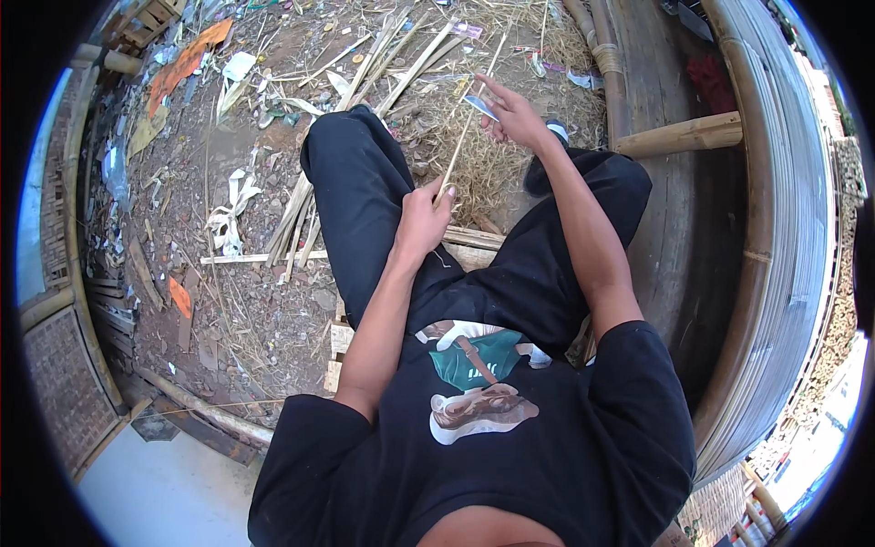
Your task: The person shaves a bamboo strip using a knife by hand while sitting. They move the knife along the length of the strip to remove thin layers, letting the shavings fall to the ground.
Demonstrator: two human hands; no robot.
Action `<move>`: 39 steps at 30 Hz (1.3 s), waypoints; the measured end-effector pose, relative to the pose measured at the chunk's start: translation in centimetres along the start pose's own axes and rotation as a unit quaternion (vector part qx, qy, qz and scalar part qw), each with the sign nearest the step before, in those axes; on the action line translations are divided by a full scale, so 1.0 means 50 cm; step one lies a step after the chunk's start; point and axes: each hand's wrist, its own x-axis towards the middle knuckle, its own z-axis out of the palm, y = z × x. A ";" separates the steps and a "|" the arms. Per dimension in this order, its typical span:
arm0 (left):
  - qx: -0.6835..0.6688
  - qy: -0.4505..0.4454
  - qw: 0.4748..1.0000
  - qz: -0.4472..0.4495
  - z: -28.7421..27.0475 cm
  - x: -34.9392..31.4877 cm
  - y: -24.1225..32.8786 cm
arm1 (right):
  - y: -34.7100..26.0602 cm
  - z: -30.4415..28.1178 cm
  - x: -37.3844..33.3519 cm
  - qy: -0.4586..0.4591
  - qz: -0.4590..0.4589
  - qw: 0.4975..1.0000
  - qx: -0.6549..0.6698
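Note:
Between my knees, my left hand (425,219) is closed around the near end of a thin bamboo strip (463,144). The strip slants up and away, slightly to the right. Farther out, my right hand (516,118) grips a knife, its index finger stretched out along the strip's far side. The knife's blade (481,108) points left and lies across or right beside the strip; whether it touches cannot be made out. Its handle is hidden in my palm. Fine pale shavings (469,173) are heaped on the ground beneath the strip.
Split bamboo strips (387,64) lie scattered beyond my left knee, and more lean beside my left leg. White plastic scraps (232,214) and an orange sheet (187,59) litter the dirt. A bamboo pole (679,137) and a wooden plank surface (670,228) stand close on my right.

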 end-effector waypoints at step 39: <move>-0.216 -0.084 0.963 -0.141 -0.004 0.015 -0.042 | 0.021 -0.053 -0.053 0.020 0.035 0.892 -0.451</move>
